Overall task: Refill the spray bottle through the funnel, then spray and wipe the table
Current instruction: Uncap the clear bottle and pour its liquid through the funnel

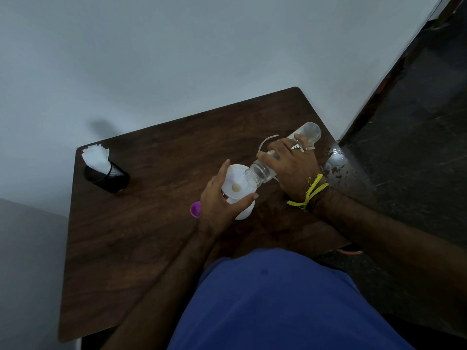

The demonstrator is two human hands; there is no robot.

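Note:
A white funnel (233,184) stands in the neck of a white spray bottle (244,211) near the middle of the dark wooden table (141,223). My left hand (219,200) curls around the funnel's stem and the bottle's top. My right hand (290,162) grips a clear plastic bottle (260,173), tipped almost flat with its open mouth over the funnel's rim. I cannot tell whether liquid is flowing. A thin curved tube (266,141) shows behind my right hand.
A purple cap (195,209) lies on the table just left of my left wrist. A black mesh holder (111,176) with white tissues (96,156) stands at the far left corner. Wet patches glisten on the dark floor (336,157) past the table's right edge.

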